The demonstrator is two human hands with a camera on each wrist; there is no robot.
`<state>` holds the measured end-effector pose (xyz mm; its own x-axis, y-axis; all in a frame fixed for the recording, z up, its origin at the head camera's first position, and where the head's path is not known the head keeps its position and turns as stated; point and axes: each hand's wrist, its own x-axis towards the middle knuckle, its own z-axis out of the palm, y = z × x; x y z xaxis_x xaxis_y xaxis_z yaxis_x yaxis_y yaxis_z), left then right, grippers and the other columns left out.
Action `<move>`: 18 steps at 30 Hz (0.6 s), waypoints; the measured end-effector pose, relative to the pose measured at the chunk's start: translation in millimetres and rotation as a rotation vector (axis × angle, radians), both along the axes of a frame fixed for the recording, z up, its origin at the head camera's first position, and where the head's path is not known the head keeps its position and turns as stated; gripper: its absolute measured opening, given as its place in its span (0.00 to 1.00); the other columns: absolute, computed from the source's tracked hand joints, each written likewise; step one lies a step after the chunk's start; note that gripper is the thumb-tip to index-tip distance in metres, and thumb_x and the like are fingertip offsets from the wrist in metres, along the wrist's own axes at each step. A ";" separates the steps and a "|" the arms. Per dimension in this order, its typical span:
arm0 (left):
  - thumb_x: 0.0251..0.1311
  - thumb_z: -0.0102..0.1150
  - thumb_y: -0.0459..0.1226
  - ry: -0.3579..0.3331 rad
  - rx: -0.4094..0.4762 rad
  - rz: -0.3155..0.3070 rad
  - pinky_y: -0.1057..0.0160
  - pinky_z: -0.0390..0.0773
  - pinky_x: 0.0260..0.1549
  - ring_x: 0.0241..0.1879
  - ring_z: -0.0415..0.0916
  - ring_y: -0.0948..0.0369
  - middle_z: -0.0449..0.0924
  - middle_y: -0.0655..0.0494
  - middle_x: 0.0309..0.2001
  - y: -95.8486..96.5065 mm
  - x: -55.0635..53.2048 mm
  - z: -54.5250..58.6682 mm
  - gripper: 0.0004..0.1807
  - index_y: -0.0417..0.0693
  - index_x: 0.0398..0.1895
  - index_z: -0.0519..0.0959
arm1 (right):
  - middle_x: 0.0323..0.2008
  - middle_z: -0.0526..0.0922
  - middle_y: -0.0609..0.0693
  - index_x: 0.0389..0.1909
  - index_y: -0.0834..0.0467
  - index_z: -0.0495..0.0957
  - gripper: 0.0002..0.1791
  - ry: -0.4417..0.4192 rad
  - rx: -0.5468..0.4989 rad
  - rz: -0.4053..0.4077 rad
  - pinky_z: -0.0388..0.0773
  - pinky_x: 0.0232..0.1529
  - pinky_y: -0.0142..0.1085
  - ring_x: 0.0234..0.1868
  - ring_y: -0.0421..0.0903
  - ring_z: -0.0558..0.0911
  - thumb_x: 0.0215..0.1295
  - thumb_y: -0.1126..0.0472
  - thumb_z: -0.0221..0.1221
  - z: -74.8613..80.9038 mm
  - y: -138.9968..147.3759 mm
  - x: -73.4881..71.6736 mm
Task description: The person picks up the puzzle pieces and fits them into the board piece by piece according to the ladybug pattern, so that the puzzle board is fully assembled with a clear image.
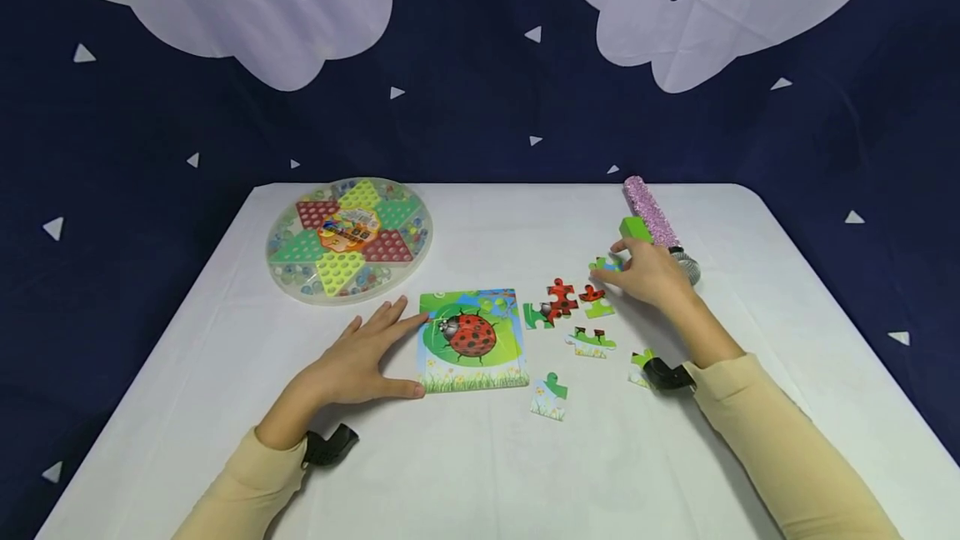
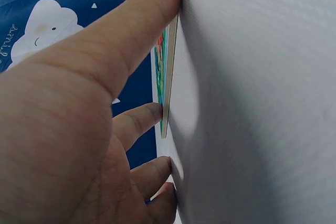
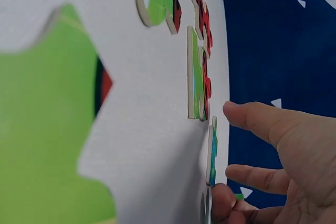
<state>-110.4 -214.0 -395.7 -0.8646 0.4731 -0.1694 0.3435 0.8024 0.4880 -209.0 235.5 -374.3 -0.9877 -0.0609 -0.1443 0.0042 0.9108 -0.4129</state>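
On the white table [image 1: 450, 473], the ladybug board [image 1: 471, 340] lies midway between its side edges. The left hand [image 1: 360, 357], fingers spread, touches it with thumb and forefinger; only the left wrist view bares its pale side. Toward the far right corner, the right hand [image 1: 651, 275] reaches round a blue-green piece [image 1: 604, 263] — thumb and forefinger apart — while the right wrist view magnifies a green piece [image 3: 47, 124].

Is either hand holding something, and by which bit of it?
The left hand only touches the left side of the ladybug picture. The right hand is around a blue-green puzzle piece, but I can't tell if it's gripped.
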 end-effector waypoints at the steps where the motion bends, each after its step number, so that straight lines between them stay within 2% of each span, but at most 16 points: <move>1: 0.55 0.78 0.63 -0.001 0.000 0.001 0.23 0.44 0.79 0.87 0.42 0.37 0.44 0.40 0.88 -0.3 0.3 -0.2 0.58 0.59 0.86 0.61 | 0.56 0.87 0.69 0.71 0.62 0.74 0.42 0.002 0.006 0.000 0.82 0.49 0.55 0.54 0.65 0.87 0.69 0.35 0.67 -0.1 -0.1 0.4; 7: 0.55 0.78 0.62 0.001 0.005 0.003 0.23 0.43 0.79 0.87 0.42 0.37 0.44 0.40 0.88 -0.6 0.7 -0.8 0.58 0.59 0.86 0.61 | 0.53 0.88 0.67 0.71 0.62 0.74 0.42 0.019 0.022 -0.012 0.82 0.42 0.51 0.48 0.62 0.87 0.68 0.37 0.68 -2.2 -3.2 0.9; 18: 0.55 0.78 0.63 0.006 0.005 -0.002 0.23 0.44 0.79 0.87 0.43 0.37 0.44 0.40 0.88 -0.4 1.5 -1.4 0.58 0.59 0.86 0.61 | 0.54 0.87 0.67 0.69 0.62 0.75 0.35 0.051 0.004 0.004 0.81 0.48 0.56 0.51 0.63 0.86 0.69 0.47 0.70 -3.4 -9.4 -3.9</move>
<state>-108.8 -214.4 -397.1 -0.8647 0.4757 -0.1613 0.3483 0.7991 0.4900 -212.9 226.1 -377.7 -0.9935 -0.0648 -0.0936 -0.0210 0.9124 -0.4088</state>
